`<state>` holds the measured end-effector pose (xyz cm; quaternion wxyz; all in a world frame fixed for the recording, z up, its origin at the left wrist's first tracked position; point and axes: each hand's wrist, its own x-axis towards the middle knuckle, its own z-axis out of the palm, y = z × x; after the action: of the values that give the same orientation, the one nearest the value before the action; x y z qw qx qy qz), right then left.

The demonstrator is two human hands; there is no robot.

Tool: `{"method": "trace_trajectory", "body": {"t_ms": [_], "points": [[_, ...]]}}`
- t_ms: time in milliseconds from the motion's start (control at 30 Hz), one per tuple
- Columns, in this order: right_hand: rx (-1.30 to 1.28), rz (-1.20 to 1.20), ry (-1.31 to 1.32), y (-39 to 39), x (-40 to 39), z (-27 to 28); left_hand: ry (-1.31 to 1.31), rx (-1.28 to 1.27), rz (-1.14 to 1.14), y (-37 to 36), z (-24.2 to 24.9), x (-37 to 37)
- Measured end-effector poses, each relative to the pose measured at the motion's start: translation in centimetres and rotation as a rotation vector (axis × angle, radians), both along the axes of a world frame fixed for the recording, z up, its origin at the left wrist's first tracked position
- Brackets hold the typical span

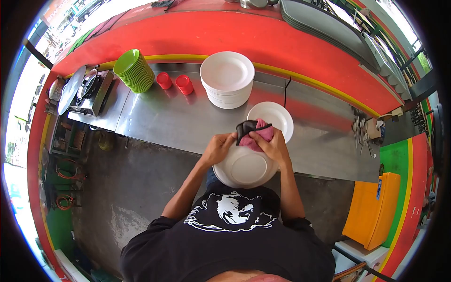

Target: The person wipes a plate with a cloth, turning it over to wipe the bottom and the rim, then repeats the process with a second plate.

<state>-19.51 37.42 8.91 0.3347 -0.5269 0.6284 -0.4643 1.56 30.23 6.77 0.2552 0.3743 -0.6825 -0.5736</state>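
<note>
A white plate (pixel 246 170) is held up in front of my chest, its underside with the round foot ring facing me. My left hand (pixel 220 148) is closed at the plate's upper left edge, its fingertips touching the dark part of a cloth. The pink and black cloth (pixel 263 134) is bunched over the plate's top edge. My right hand (pixel 275 148) grips this cloth at the upper right edge, thumb pressed on the pink side. Fingers behind the plate are hidden. Just beyond my hands, another white plate (pixel 282 117) lies on the steel counter (pixel 183 124).
A tall stack of white plates (pixel 227 77) stands further back. To its left are two red cups (pixel 184 84) and a stack of green plates (pixel 136 73). A stove (pixel 96 96) sits at far left, spoons and forks (pixel 361 134) at right. An orange box (pixel 373 211) is lower right.
</note>
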Motion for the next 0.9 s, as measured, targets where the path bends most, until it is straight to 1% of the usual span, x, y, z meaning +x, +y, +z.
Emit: {"method": "trace_trajectory", "body": {"t_ms": [67, 100, 133, 167, 233, 267, 300, 367, 433, 467, 533, 567, 633, 667, 700, 733, 767, 833, 900], "points": [[-0.078, -0.129, -0.12, 0.2, 0.1, -0.3, -0.008, 0.058, 0.101, -1.3, -1.4, 1.0], [-0.119, -0.193, -0.177, 0.4, 0.2, -0.3, 0.081, 0.135, 0.196, -1.9, -1.6, 1.4], [-0.16, -0.265, -0.171, 0.6, 0.2, -1.7, 0.17, 0.208, 0.294, -2.4, -1.7, 1.5], [-0.228, -0.303, -0.165, 0.8, 0.6, -2.7, 0.313, 0.248, 0.37, -2.6, -1.8, 1.7], [-0.365, -0.373, -0.159, 1.4, 2.3, -4.4, 0.544, 0.317, 0.583, -2.8, 0.2, 0.9], [-0.239, -0.309, -0.155, 2.4, 3.3, -5.2, 0.58, 0.317, 0.64, -2.8, 0.3, 0.6], [-0.272, -0.319, -0.079, 2.6, 4.4, -7.0, 0.619, 0.316, 0.694, -2.8, 0.3, 0.2], [-0.421, -0.339, 0.164, 2.9, 6.7, -5.8, 0.659, 0.32, 0.772, -2.6, 0.4, -0.7], [-0.368, -0.342, 0.414, 3.6, 7.8, -4.8, 0.65, 0.332, 0.822, -1.7, 0.1, -1.4], [-0.336, -0.343, 0.536, 4.0, 8.1, -4.6, 0.564, 0.285, 0.829, -1.2, -0.3, -1.6], [-0.349, -0.189, 0.588, 4.1, 8.3, -4.4, 0.393, 0.188, 0.827, -0.4, -1.5, -2.1], [-0.357, -0.117, 0.615, 3.9, 8.3, -4.2, 0.368, 0.168, 0.738, -0.1, -1.9, -2.2], [-0.401, -0.024, 0.557, 3.3, 7.9, -2.9, 0.32, 0.132, 0.563, 0.6, -2.7, -2.4], [-0.415, 0.018, 0.523, 2.7, 7.4, -1.8, 0.343, 0.178, 0.505, 0.8, -3.0, -2.3], [-0.427, 0.063, 0.487, 2.2, 6.8, -0.9, 0.383, 0.176, 0.493, 1.0, -2.4, -2.7], [-0.388, 0.075, 0.472, 1.6, 6.0, -0.4, 0.422, 0.174, 0.484, 1.3, -1.2, -3.2], [-0.4, 0.034, 0.481, 0.9, 5.0, -0.4, 0.461, 0.17, 0.475, 1.6, -0.6, -3.4], [-0.432, -0.043, 0.502, -0.5, 3.0, -0.5, 0.388, 0.15, 0.492, 1.3, -1.2, -3.0], [-0.357, -0.134, 0.352, -1.1, 1.2, -1.5, 0.327, 0.085, 0.502, 1.1, -1.6, -2.6]]}}
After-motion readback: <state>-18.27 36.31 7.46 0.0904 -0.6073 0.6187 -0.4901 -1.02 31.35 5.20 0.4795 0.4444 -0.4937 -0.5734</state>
